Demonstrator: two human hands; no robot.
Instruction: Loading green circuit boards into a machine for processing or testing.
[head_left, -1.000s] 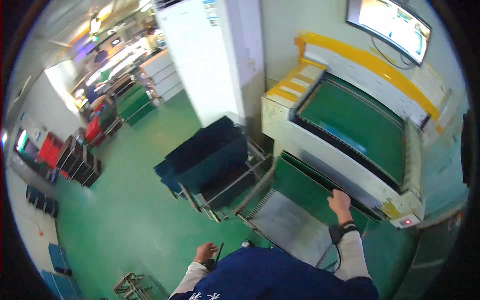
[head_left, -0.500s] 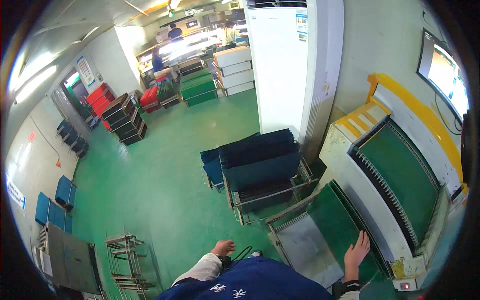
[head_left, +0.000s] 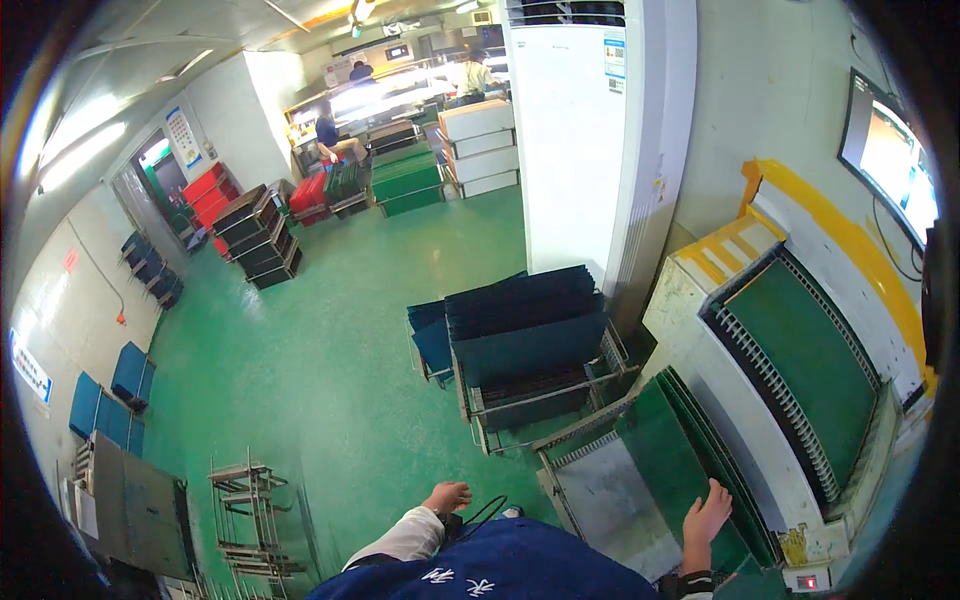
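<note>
My right hand [head_left: 708,513] is beside the upper edges of several green panels [head_left: 690,450] that lean in a metal rack. Its fingers are stretched out and apart, and whether they touch the nearest panel I cannot tell. A grey sheet [head_left: 618,500] forms the near side of this rack. My left hand [head_left: 448,497] hangs in front of my blue apron [head_left: 520,560] with its fingers loosely curled and nothing visible in them. Next to it, a thin black cord [head_left: 488,512] makes a loop near the dark band on my wrist.
A wire rack of dark blue panels [head_left: 530,340] stands ahead. On the right is a white machine with a green panel [head_left: 805,365] between toothed rails. A tall white cabinet [head_left: 565,150] rises behind. A metal frame [head_left: 250,520] stands left. People sit at a lit bench far off.
My right hand has drawn back slightly toward me, and the green panels near it now stand more fanned apart. The view has tilted a little; my left hand stays about where it was.
</note>
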